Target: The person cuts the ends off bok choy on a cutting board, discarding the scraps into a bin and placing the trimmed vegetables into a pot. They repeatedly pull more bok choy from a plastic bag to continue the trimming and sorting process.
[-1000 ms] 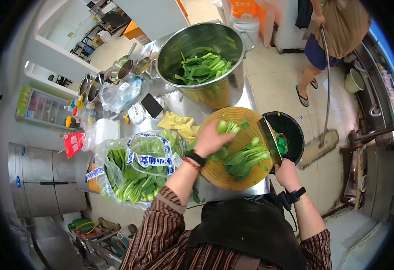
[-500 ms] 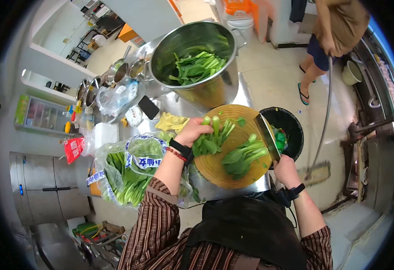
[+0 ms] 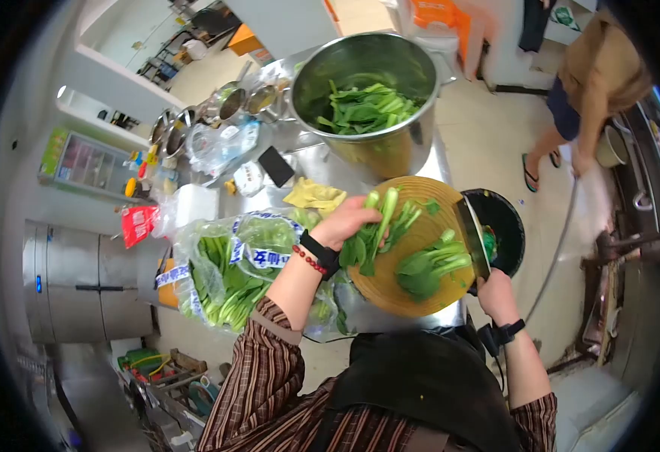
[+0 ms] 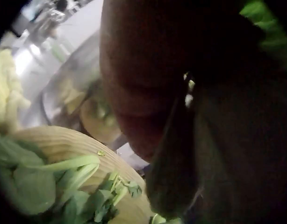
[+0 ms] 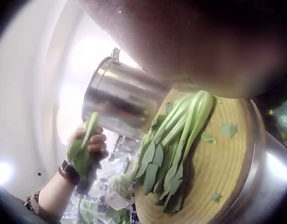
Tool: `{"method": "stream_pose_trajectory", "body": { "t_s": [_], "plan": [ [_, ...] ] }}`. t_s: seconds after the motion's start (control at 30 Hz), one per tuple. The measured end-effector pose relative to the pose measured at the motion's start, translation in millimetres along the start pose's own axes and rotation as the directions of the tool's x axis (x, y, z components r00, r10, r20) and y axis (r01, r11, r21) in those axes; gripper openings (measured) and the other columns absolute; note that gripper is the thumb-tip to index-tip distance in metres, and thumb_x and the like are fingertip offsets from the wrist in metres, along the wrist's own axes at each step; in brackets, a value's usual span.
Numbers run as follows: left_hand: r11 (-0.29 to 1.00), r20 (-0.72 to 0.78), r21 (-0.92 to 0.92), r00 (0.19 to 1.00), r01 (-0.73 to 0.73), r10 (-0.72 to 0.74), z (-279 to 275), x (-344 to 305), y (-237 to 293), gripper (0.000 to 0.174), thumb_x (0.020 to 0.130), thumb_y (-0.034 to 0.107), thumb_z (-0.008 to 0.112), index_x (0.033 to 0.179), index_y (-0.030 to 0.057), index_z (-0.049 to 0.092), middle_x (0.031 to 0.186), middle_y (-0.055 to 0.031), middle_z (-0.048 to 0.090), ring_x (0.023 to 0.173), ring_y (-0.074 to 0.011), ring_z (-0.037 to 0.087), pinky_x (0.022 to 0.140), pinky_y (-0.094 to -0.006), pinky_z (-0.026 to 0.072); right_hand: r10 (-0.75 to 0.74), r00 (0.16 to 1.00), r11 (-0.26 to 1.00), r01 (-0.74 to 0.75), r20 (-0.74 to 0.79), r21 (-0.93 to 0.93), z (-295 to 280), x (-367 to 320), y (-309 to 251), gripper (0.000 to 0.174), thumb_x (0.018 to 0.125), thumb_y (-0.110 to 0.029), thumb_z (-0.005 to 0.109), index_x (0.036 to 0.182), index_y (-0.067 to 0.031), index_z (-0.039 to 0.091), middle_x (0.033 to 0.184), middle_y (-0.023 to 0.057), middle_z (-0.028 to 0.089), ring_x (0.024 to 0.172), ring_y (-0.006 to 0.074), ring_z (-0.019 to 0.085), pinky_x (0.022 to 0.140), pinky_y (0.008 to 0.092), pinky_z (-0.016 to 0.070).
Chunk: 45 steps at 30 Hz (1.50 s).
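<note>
Leafy greens [image 3: 360, 247] hang from the left hand [image 3: 349, 224], whose fingers are curled snugly round the stalks, and from where I stand that bunch looks lifted over the near-left part of the round board [image 3: 375, 288]. Between the two hands a second bunch [image 3: 432, 270] lies on the wood, with loose scraps around it. The right hand [image 3: 498, 295] is closed round the handle of a cleaver [image 3: 474, 235], its blade reaching away from that hand along the board's right edge; whether it touches, I can't tell. Beyond both hands a big steel pot [image 3: 390, 157] stands on the bench [image 3: 446, 169], more greens inside. Left of the left hand sits a plastic bag [image 3: 233, 270] of greens; just beyond the right is a black bin [image 3: 512, 218].
</note>
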<state>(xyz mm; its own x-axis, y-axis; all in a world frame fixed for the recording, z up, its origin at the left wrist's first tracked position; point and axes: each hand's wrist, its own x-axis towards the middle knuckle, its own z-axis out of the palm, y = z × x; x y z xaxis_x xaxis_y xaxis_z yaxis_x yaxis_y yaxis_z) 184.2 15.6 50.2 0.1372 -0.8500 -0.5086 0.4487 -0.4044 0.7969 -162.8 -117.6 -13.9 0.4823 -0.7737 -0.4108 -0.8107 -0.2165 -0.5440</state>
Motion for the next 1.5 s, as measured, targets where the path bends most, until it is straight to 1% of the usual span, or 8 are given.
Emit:
{"method": "stream_pose_trajectory", "body": {
  "t_s": [0.1, 0.23, 0.4, 0.5, 0.63, 0.83, 1.17, 1.5],
  "plan": [
    [0.704, 0.052, 0.655, 0.946, -0.274, 0.32, 40.8, 30.5, -31.9, 0.029, 0.09, 0.013, 0.06, 0.112, -0.0056, 0.064, 0.098, -0.0195, 0.072, 0.09, -0.0314, 0.072, 0.082, -0.0416, 0.058, -0.045, 0.999, 0.998, 0.044, -0.03, -0.036, 1.1, -2.1, 2.4, 0.02, 0.09, -0.011, 0.065, 0.092, 0.0087, 0.068, 0.089, 0.0337, 0.068, 0.092, 0.0502, 0.067, 0.083, 0.0551, 0.0546],
    [0.326, -0.007, 0.945, 0.991, -0.038, 0.134, 76.0, 82.5, -73.4, 0.046, 0.087, 0.028, 0.066, 0.115, -0.0075, 0.063, 0.116, -0.0308, 0.066, 0.112, -0.047, 0.061, 0.098, -0.0479, 0.0495, -0.07, 0.996, 0.996, 0.067, -0.047, -0.059, 4.9, -0.8, 7.6, 0.022, 0.089, -0.013, 0.064, 0.089, 0.009, 0.068, 0.09, 0.0332, 0.068, 0.09, 0.0495, 0.068, 0.084, 0.0554, 0.055],
    [0.288, -0.089, 0.958, 0.948, -0.003, 0.306, 86.2, 84.5, -83.0, 0.052, 0.089, 0.03, 0.069, 0.123, -0.0074, 0.059, 0.119, -0.0293, 0.065, 0.114, -0.0441, 0.061, 0.099, -0.0469, 0.0487, -0.04, 0.999, 0.999, 0.039, -0.023, -0.035, 1.7, -2.5, 3.5, 0.021, 0.089, -0.011, 0.061, 0.087, 0.008, 0.069, 0.089, 0.0333, 0.069, 0.09, 0.0489, 0.069, 0.083, 0.0547, 0.0563],
    [0.481, -0.107, 0.869, 0.906, -0.114, 0.409, 90.3, 69.3, -82.2, 0.037, 0.088, 0.02, 0.07, 0.111, -0.0066, 0.058, 0.109, -0.0299, 0.066, 0.105, -0.0451, 0.063, 0.095, -0.05, 0.0501, -0.032, 0.999, 0.999, 0.033, 0.019, -0.032, -1.5, -3.1, 0.8, 0.019, 0.088, -0.009, 0.059, 0.087, 0.0076, 0.069, 0.088, 0.0333, 0.069, 0.089, 0.048, 0.07, 0.081, 0.0535, 0.057],
    [0.372, -0.075, 0.914, 0.836, -0.159, 0.543, 90.7, 76.2, -114.6, 0.025, 0.085, 0.013, 0.069, 0.103, -0.003, 0.06, 0.103, -0.0284, 0.067, 0.1, -0.0448, 0.064, 0.088, -0.0499, 0.0511, -0.035, 0.999, 0.999, 0.035, 0.038, -0.015, -4.3, -4.3, 0.6, 0.024, 0.091, -0.014, 0.061, 0.088, 0.0089, 0.068, 0.09, 0.0346, 0.068, 0.087, 0.0499, 0.068, 0.081, 0.0558, 0.0554],
    [0.527, -0.263, 0.844, 0.782, -0.098, 0.566, 99.1, 91.6, -111.4, 0.01, 0.083, 0.007, 0.069, 0.082, 0.0, 0.062, 0.069, -0.0158, 0.064, 0.063, -0.0291, 0.062, 0.065, -0.0372, 0.0512, -0.114, 0.993, 0.992, 0.115, 0.017, -0.048, -2.4, -14.3, 4.8, 0.014, 0.087, -0.004, 0.058, 0.088, 0.0067, 0.066, 0.086, 0.0295, 0.071, 0.083, 0.0451, 0.072, 0.076, 0.0515, 0.0587],
    [0.094, 0.129, 0.959, 0.706, -0.268, 0.697, 140.0, 68.7, -145.7, 0.009, 0.091, 0.005, 0.064, 0.095, -0.0012, 0.059, 0.098, -0.0226, 0.059, 0.089, -0.044, 0.059, 0.078, -0.0509, 0.0501, -0.109, 0.993, 0.994, 0.11, 0.031, -0.003, 2.7, -14.7, 11.2, 0.015, 0.089, -0.005, 0.056, 0.09, 0.0065, 0.065, 0.086, 0.0305, 0.071, 0.083, 0.0456, 0.072, 0.075, 0.0526, 0.0591],
    [-0.196, 0.243, 0.967, 0.815, -0.162, 0.526, 152.5, 39.7, -122.4, 0.069, 0.069, 0.031, 0.088, 0.119, -0.0028, 0.054, 0.14, -0.0245, 0.05, 0.123, -0.0425, 0.052, 0.107, -0.0537, 0.0386, -0.112, 0.994, 0.989, 0.112, -0.005, 0.101, 5.1, -17.7, 6.3, 0.016, 0.089, -0.007, 0.057, 0.088, 0.0063, 0.065, 0.083, 0.0312, 0.07, 0.083, 0.0467, 0.071, 0.075, 0.0536, 0.0585]
  ]
}}
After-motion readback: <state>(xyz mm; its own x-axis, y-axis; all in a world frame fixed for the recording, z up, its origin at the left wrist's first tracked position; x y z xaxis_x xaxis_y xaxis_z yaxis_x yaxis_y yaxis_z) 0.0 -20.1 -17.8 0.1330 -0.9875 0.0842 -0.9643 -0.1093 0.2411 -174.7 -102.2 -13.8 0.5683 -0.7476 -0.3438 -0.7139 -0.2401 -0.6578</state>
